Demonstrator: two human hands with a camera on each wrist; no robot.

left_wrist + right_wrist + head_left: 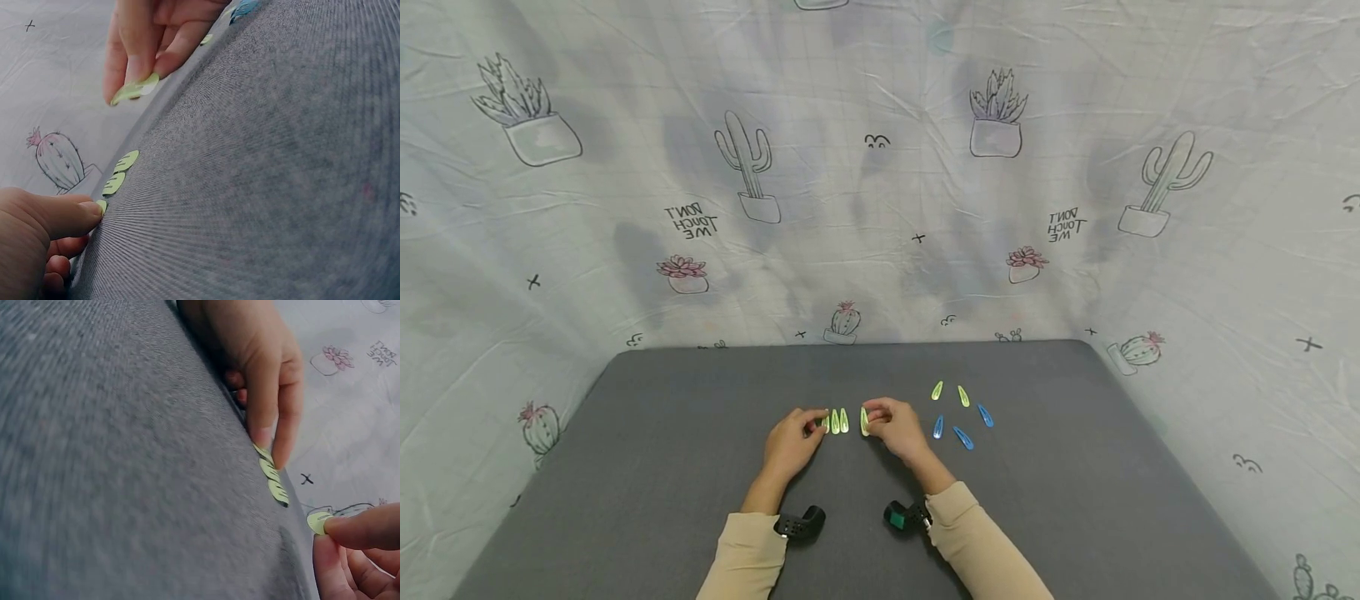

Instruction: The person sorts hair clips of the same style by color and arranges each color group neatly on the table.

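Left hand (792, 442) pinches the leftmost clip (827, 424) of the green row (835, 422); right hand (898, 430) pinches another green clip (864, 422) right of that row.

Soft, even light fills the head view, its source hard to place; the pale cloth (820, 250) reads bright with greyish shading, the dark bench (662, 467) dull and matte. A faint shadow lies beside the right forearm (932, 471), toward the bench's near edge. The green clips (844, 421) look small but fairly sharp. Both wrist views are softer, the bench's surface smearing into streaks; the blue clips (244, 9) blur in the left one.
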